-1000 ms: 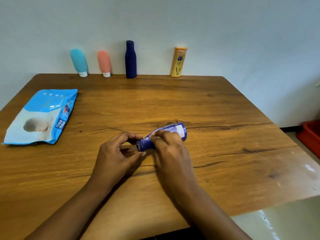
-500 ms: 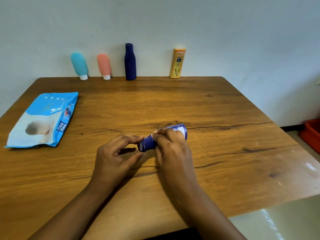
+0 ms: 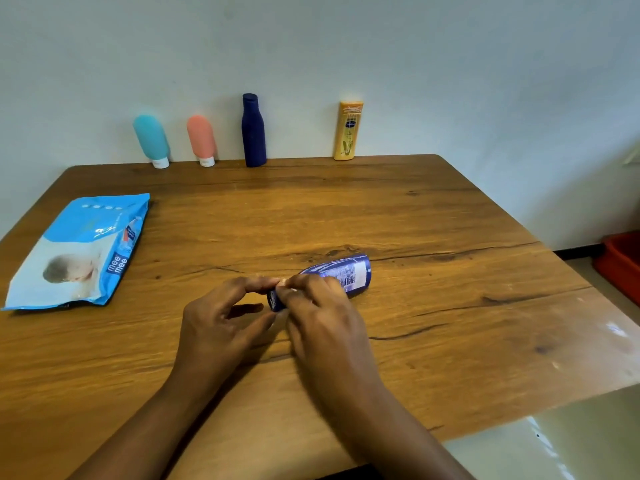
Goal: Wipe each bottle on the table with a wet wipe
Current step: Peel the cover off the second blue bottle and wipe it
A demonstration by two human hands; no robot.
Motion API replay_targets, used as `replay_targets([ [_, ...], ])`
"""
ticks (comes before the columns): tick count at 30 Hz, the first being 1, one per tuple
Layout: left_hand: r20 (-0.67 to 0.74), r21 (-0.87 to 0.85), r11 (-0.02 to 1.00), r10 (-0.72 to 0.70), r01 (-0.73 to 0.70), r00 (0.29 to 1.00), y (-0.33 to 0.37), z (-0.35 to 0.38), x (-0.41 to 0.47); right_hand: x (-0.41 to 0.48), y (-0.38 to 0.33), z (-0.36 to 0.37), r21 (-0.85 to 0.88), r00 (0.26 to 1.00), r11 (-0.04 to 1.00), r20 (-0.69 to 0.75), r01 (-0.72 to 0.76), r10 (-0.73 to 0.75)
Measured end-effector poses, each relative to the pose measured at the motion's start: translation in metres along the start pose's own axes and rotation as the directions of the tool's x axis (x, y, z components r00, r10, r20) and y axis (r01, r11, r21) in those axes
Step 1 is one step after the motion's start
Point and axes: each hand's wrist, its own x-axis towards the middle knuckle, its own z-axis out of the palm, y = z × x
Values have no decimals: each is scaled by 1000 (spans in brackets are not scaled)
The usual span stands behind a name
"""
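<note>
One blue bottle (image 3: 330, 270) on its side, white printed label (image 3: 353, 276), left hand (image 3: 221, 327) pinching cap (image 3: 275, 302), right hand (image 3: 325, 320) gripping body

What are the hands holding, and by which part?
A blue bottle lying on its side: the left hand pinches its cap end, and the right hand grips the body just behind the cap.

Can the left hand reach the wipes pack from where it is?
Probably yes: the wipes pack lies left of the left hand, only bare table between them, though that hand must first release the blue bottle.
</note>
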Motion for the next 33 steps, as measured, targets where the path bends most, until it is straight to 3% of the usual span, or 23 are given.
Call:
replay_targets([
  [6, 33, 127, 990, 58, -62, 998, -1, 0, 2, 20, 60, -7, 9, 958, 961, -88, -275, 275],
  [12, 97, 203, 973, 95, -113, 991, -2, -2, 2, 7, 25, 7, 27, 1000, 1000, -2, -13, 13],
  [17, 118, 219, 967, 105, -129, 987, -3, -2, 2, 29, 80, -7, -22, 933, 936, -94, -351, 348],
  [19, 121, 221, 966, 112, -136, 986, -3, -2, 2, 32, 70, -4, -42, 949, 949, -63, -313, 310],
  [23, 107, 218, 970, 89, -111, 990, -3, -4, 3, 20, 31, 9, -11, 1000, 1000, 13, -22, 22],
  [25, 108, 223, 968, 91, -114, 990, -3, -4, 3, 26, 43, 5, -7, 997, 997, -1, -77, 77],
  [29, 90, 191, 975, 96, -112, 991, -2, -3, 3, 44, 89, -8, -60, 940, 938, -16, -342, 342],
  [31, 86, 186, 976, 97, -112, 992, -2, -3, 4, 44, 84, -8, -48, 943, 942, -2, -332, 333],
  [33, 96, 197, 974, 94, -111, 991, -2, -4, 4, 36, 62, -1, -41, 974, 973, 12, -226, 227],
])
